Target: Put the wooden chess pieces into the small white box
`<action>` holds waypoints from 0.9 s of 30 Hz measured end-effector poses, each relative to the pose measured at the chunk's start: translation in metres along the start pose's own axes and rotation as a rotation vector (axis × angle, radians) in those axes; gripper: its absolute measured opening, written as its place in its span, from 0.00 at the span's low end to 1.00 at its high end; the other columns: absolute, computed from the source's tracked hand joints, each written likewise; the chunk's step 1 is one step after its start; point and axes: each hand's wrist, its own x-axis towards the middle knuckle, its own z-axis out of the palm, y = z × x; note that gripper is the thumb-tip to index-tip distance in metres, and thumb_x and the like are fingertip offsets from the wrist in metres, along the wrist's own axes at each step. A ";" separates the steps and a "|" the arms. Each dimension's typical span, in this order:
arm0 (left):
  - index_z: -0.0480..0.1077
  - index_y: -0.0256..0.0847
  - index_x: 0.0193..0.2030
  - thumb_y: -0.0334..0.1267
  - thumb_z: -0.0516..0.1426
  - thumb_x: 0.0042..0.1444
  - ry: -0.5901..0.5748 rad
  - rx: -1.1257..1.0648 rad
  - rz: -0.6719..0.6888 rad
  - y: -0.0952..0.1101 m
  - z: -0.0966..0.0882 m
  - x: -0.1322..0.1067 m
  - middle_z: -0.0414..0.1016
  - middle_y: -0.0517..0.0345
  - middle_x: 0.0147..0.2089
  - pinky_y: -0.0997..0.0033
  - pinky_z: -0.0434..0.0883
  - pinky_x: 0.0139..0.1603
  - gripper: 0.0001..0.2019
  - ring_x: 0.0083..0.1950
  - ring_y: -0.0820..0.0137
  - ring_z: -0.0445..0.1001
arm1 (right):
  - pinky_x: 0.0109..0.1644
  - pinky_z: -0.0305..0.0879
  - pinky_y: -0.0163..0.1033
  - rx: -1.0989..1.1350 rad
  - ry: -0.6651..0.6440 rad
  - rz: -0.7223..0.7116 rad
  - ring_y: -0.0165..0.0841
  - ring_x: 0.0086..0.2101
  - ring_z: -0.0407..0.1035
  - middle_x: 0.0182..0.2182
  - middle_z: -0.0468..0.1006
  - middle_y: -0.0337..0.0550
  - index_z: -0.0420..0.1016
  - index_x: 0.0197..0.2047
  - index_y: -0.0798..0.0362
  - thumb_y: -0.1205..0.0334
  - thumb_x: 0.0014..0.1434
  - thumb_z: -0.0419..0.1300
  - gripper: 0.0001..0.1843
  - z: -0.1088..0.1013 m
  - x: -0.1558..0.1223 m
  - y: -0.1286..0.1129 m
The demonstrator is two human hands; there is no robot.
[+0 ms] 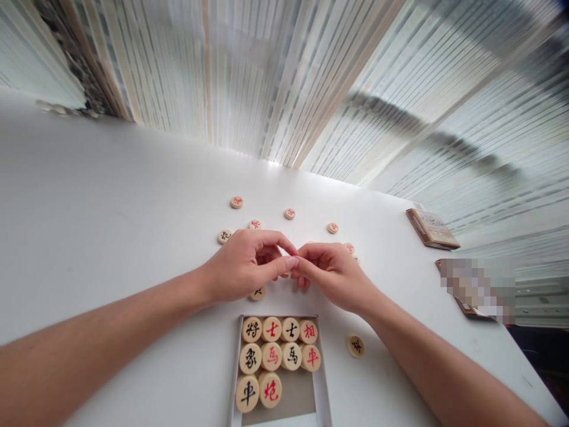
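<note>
My left hand (pixel 249 264) and my right hand (pixel 333 273) meet above the white table, fingertips touching. Both are closed in a pinch around a wooden Chinese chess piece (pixel 287 274), of which just a pale edge shows between the fingers. Nearer to me stands an open box (pixel 326 385) with round pieces in rows, marked in red and black. Its front row holds a black-marked piece (pixel 247 393) and a red-marked piece (pixel 270 389), with bare box floor (pixel 296 394) to their right. Another piece (pixel 256 292) lies partly hidden under my left hand.
Loose pieces lie beyond my hands, among them a black-marked one (pixel 224 236) and red-marked ones (pixel 236 202). A black-marked piece (pixel 355 345) sits right of the box. Two flat boxes, one brown (pixel 433 228) and one partly blurred (pixel 471 308), lie at the right edge. Blinds (pixel 249 71) hang behind.
</note>
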 end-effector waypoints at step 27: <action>0.80 0.36 0.45 0.39 0.63 0.65 0.001 -0.043 0.010 -0.002 0.000 0.000 0.82 0.54 0.32 0.72 0.77 0.36 0.09 0.33 0.69 0.80 | 0.29 0.71 0.36 -0.023 0.003 -0.040 0.33 0.25 0.74 0.23 0.81 0.44 0.83 0.30 0.53 0.38 0.61 0.71 0.25 -0.003 0.002 0.002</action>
